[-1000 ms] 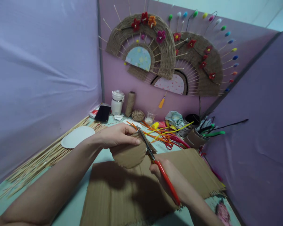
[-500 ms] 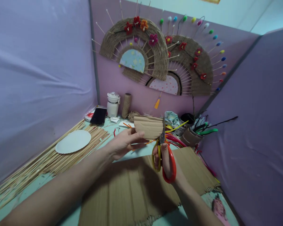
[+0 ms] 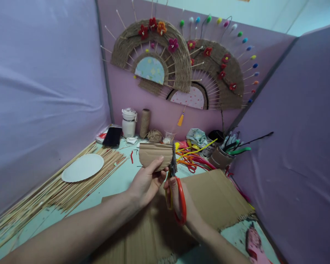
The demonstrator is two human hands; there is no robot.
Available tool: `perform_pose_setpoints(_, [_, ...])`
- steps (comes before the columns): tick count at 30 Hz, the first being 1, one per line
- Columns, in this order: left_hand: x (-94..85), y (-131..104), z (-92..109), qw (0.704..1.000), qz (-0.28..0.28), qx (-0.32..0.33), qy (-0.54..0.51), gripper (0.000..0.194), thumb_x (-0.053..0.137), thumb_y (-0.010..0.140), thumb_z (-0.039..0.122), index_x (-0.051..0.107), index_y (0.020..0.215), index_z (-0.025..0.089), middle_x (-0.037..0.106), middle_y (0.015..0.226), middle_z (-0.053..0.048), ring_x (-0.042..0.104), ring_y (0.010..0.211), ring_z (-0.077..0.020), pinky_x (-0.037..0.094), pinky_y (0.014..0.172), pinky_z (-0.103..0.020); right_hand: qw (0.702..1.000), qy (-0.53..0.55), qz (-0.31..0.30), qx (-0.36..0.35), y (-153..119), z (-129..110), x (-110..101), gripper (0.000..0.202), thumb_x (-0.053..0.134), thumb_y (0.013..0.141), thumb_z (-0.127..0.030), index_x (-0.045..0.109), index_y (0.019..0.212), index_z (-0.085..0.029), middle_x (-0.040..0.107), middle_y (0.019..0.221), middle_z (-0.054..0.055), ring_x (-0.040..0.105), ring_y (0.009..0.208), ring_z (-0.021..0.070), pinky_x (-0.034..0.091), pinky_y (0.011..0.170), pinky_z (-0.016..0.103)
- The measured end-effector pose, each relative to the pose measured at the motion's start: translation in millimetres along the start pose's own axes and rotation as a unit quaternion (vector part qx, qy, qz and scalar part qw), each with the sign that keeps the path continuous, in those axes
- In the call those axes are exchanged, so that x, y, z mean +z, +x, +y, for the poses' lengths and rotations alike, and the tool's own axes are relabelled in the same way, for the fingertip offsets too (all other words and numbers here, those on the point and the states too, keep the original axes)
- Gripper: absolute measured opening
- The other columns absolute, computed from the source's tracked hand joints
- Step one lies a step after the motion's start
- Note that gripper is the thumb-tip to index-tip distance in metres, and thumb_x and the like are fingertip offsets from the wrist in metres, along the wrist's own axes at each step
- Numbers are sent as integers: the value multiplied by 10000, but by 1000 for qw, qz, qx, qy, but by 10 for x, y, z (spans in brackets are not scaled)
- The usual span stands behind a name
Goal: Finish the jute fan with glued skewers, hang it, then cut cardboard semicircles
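My left hand [image 3: 150,183] grips a small piece of corrugated cardboard [image 3: 154,153] with a straight top edge and a rounded lower left side. The thumb lies on its face and the fingers are behind it. My right hand [image 3: 178,198] is closed around scissors [image 3: 182,205] with one red and one yellow handle loop. Their dark blades point upward along the right edge of the piece. Under both hands lies a large cardboard sheet [image 3: 217,194] with ragged edges.
Thin sticks [image 3: 79,187] spread at the left, with a white oval plate [image 3: 84,168] on them. Behind stand a phone [image 3: 112,136], a white-lidded jar [image 3: 129,124], a twine spool [image 3: 145,124] and a twine ball [image 3: 154,136]. A tool can [image 3: 221,158] is at the right.
Both hands have moved left, toward me and lower in view, carrying the cardboard piece and scissors. My left fingers now sit lower and closer to the blades.
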State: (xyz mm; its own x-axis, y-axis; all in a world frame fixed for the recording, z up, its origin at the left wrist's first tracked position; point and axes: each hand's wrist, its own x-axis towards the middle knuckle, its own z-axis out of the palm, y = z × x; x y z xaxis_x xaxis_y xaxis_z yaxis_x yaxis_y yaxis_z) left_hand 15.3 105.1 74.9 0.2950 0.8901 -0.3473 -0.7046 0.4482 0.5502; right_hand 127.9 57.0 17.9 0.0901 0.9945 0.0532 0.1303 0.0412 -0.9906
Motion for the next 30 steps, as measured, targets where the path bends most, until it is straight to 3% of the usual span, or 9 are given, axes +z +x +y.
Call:
perform_pose_setpoints(2, [-8,18,3,1000,-4,15,14,67,681,807,140,645,762,106,667,676,-35,619,576,-75,486,465,-112,999,-25,-17,-18,-16,-29,-21,629,375,806,-800,532,779,-192,521,675,14,474,554,133,389,470,244])
perform_pose_setpoints(5, [-11,64,88,997,-32,42,59,49,701,778,130,668,814,120,707,732,-39,667,656,-116,526,512,-155,998,-28,-64,9,-36,-103,-88,649,340,806,-812,530,844,-193,465,632,-14,436,528,130,388,474,249])
perform_pose_setpoints(11, [-11,142,413,984,-92,6,151,88,669,763,64,689,844,92,751,816,-90,718,764,-171,602,746,-254,988,-39,-151,-19,-37,-228,-281,674,225,831,-810,527,938,-217,474,710,-7,477,612,152,447,610,304])
perform_pose_setpoints(16, [-73,160,613,953,-162,14,256,250,713,736,97,687,984,113,755,941,-108,721,766,-172,598,698,-230,972,-95,-215,-11,-38,-324,-422,685,215,841,-800,522,1033,-218,475,782,4,482,676,162,457,683,331])
perform_pose_setpoints(23, [-145,144,810,925,-199,-22,323,336,779,671,148,685,993,125,752,930,-109,721,765,-186,590,697,-245,958,-167,-221,-71,-75,-351,-486,616,231,915,-701,543,1096,-201,546,845,30,511,705,168,461,698,328])
perform_pose_setpoints(30, [-214,214,877,908,-218,-39,355,344,795,659,189,696,983,131,746,884,-102,712,739,-186,580,693,-266,948,-194,-232,-99,-88,-376,-470,561,247,945,-642,548,1081,-188,539,797,24,502,673,164,461,661,318])
